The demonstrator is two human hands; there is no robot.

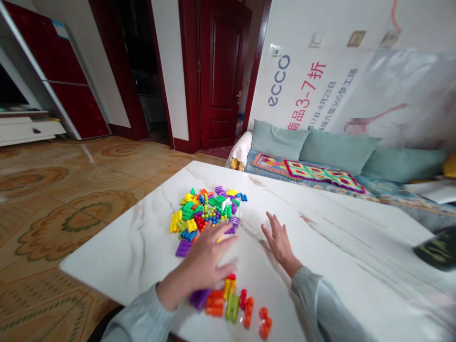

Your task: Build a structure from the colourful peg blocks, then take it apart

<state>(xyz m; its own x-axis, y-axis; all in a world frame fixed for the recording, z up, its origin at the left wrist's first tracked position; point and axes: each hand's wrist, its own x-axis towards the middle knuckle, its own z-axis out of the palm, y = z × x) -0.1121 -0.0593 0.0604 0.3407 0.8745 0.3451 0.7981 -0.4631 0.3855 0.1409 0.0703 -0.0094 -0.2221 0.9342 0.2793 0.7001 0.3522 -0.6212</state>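
My left hand (pixel 210 254) hovers, fingers spread, between a heap of colourful plastic building pieces (pixel 208 209) and a smaller group near me. That smaller group has a purple piece (pixel 200 298), an orange piece (pixel 215 303), a yellow piece (pixel 230 288), an olive-green piece (pixel 232 308), and red and orange beadlike pieces (pixel 264 323). The palm hides part of the table, and I see nothing in its grasp. To the right of the heap, my right hand (pixel 279 240) is raised with fingers apart, holding nothing.
The pieces lie on a white marbled table (pixel 331 237). Behind it stands a sofa with green cushions (pixel 338 149) and a crocheted strip (pixel 322 175). A dark camouflage-patterned object (pixel 438 249) is at the right edge. A red door (pixel 224 71) and a red fridge (pixel 67 76) are farther back.
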